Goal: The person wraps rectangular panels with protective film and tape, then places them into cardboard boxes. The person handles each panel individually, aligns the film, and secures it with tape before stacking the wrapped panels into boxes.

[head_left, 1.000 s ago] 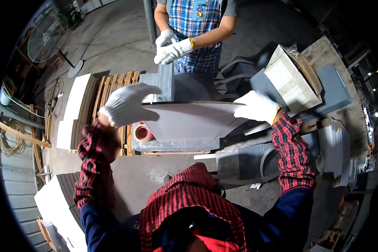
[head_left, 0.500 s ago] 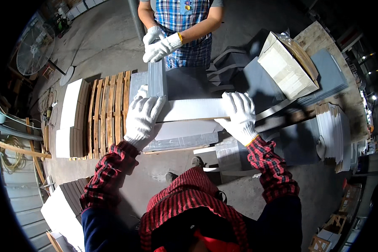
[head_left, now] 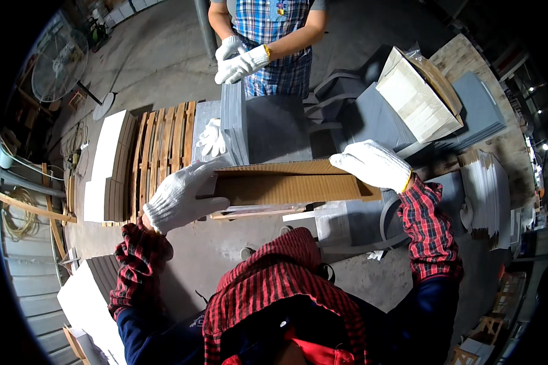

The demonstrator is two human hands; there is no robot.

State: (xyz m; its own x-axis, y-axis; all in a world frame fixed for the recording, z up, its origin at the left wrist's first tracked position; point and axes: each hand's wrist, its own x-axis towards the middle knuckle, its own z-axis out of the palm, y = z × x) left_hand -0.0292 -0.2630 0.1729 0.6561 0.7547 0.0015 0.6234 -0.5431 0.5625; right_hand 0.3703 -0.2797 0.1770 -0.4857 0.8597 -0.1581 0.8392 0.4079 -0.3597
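Note:
Between my hands is a cardboard box (head_left: 286,190), its brown inner faces turned up toward me and a long narrow gap between them. My left hand (head_left: 182,193), in a white knit glove, grips the box's left end, thumb in front and fingers behind. At the far right corner, my right hand (head_left: 374,164), gloved the same way, is closed on the upper edge. Just beyond the box stands a stack of grey slabs (head_left: 232,118). A loose white glove (head_left: 211,139) lies beside that stack on a grey surface.
Across from me stands a person in a checked apron, gloved hands (head_left: 242,59) together above the slabs. To the left are a wooden pallet (head_left: 163,137) and white-faced stacked boards (head_left: 106,167). A worn carton (head_left: 417,97) sits on grey sheets at right. A fan (head_left: 59,66) stands far left.
The box's pale outer face has given way to its brown inside. My hands have moved farther apart, the left one lower and leftward, the right one rightward.

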